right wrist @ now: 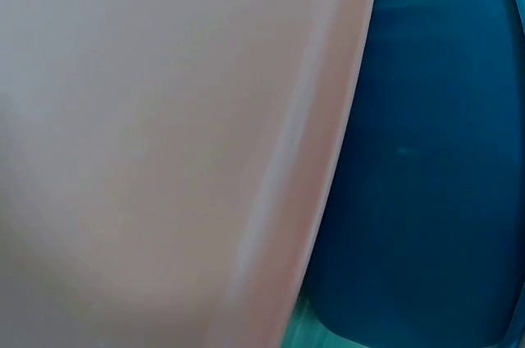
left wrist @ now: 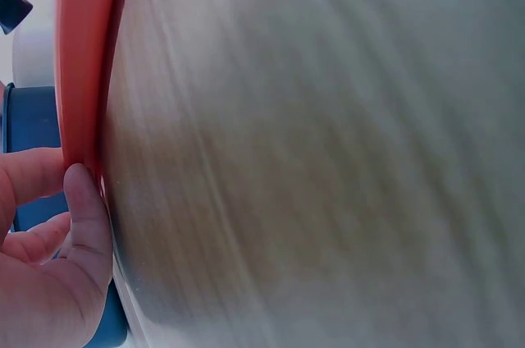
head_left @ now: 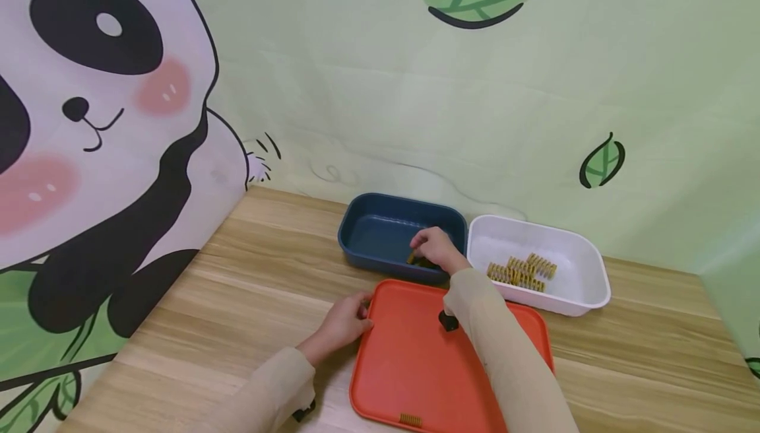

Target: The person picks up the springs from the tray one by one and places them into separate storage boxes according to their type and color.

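My left hand [head_left: 343,319] pinches the left rim of a red tray [head_left: 410,354], with thumb and forefinger at its edge in the left wrist view. My right hand [head_left: 438,247] reaches into the blue bin [head_left: 380,230], fingers bent downward. Right at its fingertips is a small brown ridged piece [head_left: 411,257], like a coil spring; darker pieces lie under the hand, partly hidden. I cannot tell whether the fingers grip one. Another coil-like piece [head_left: 410,419] lies at the tray's near edge. The right forearm covers part of the tray.
A white bin [head_left: 570,248] stands right of the blue one, holding several brown coil-like pieces [head_left: 522,273]. Both bins stand behind the tray on a wooden table [head_left: 261,274], near a printed backdrop [head_left: 356,90]. Small black devices are worn at both wrists.
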Demonstrator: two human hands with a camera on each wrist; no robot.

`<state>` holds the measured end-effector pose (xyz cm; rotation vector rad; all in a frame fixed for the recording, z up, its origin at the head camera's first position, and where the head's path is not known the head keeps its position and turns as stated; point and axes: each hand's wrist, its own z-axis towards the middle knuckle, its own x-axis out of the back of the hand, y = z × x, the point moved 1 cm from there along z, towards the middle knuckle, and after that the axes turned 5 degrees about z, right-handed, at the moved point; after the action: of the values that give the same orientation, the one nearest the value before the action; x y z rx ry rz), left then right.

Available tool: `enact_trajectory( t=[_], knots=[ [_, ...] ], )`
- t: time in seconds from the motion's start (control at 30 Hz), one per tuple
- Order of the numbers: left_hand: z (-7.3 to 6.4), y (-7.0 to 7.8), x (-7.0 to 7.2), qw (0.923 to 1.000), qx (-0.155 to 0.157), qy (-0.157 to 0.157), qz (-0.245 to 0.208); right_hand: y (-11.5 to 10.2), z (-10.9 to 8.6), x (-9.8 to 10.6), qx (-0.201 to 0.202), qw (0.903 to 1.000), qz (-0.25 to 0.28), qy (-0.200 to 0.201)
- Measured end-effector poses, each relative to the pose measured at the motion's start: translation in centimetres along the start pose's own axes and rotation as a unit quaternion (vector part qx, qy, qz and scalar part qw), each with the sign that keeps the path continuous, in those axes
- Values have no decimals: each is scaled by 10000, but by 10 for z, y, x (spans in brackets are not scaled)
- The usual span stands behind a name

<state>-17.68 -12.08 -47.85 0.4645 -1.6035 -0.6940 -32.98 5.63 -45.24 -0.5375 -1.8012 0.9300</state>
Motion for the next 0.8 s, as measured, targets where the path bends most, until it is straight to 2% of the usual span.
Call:
enact_trajectory(
  t=[0.2, 0.6, 0.8],
  knots=[
    [0, 0, 0, 10000, 24, -3, -41, 0, -1, 0, -97, 9997, 175, -141],
    [0, -1, -1, 10000, 68, -33, -47, -1, -1, -1, -285, 9949, 681, -687],
    [1, -1, -1, 10000, 46, -25, -13, -3, -2, 1, -221, 9945, 663, -778]
  ],
)
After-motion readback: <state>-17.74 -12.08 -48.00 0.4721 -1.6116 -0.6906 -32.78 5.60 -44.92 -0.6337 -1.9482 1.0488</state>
